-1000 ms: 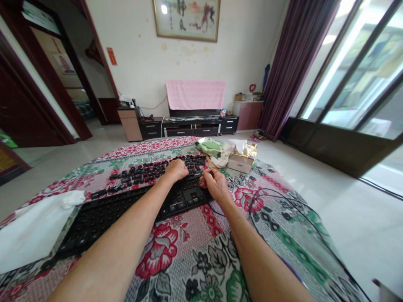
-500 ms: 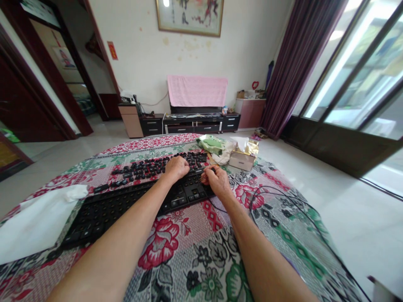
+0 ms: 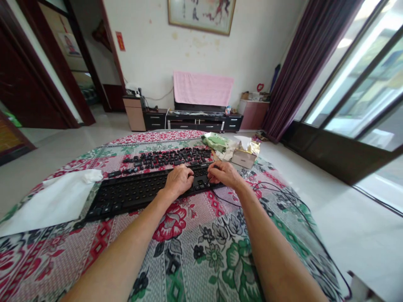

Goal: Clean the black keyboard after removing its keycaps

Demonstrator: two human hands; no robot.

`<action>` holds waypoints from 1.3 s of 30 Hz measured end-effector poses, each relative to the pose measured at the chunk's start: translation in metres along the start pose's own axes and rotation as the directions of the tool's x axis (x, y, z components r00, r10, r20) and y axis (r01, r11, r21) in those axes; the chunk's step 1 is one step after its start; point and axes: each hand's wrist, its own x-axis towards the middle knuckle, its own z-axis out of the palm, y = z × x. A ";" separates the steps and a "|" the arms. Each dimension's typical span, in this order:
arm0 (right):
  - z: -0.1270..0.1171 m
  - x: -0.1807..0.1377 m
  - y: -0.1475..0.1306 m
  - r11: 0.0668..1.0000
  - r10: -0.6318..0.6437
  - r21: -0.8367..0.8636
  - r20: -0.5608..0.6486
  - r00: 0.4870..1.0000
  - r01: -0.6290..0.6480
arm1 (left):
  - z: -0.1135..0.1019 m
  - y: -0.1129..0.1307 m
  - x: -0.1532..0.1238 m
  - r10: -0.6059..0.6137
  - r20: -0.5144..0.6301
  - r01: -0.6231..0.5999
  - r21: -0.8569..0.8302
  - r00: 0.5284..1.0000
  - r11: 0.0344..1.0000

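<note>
- Currently, a black computer keyboard [image 3: 134, 188] is laid lengthwise across the tabletop, in front of the person, with its right portion set beneath both hands.
- Across most of the keyboard, rows of bare key sockets are exposed; a few keycaps are seen fitted along its near edge.
- The left hand [image 3: 179, 180] is placed over the right-hand part of the keyboard, its fingers curled inward; whether anything is gripped by them cannot be told.
- The right hand [image 3: 225, 174] is held at the keyboard's right end, its fingers bent and drawn together toward the keys; what is pinched there, if anything, is too small to be made out.
- Just behind the keyboard, many loose black keycaps [image 3: 166, 158] are scattered in a long, uneven band.
- Beside the keyboard's left end, a white cloth [image 3: 59, 203] is spread, its far corner bunched up.
- Beyond the right hand, a tissue box [image 3: 244, 158] is placed, with a crumpled green packet [image 3: 215, 141] set to its left.
- By the right forearm, a black cable is looped loosely over the tabletop.
- The tabletop is covered by a floral tablecloth [image 3: 189, 260] patterned in red, green and grey.
- Against the far wall, a pink towel [image 3: 203, 88] is draped above a low black cabinet [image 3: 184, 126].
</note>
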 end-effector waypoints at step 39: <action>-0.022 0.015 -0.028 0.999 -0.021 -0.023 0.332 0.943 0.030 | -0.001 0.001 -0.004 -0.008 0.006 0.008 -0.026 1.000 1.000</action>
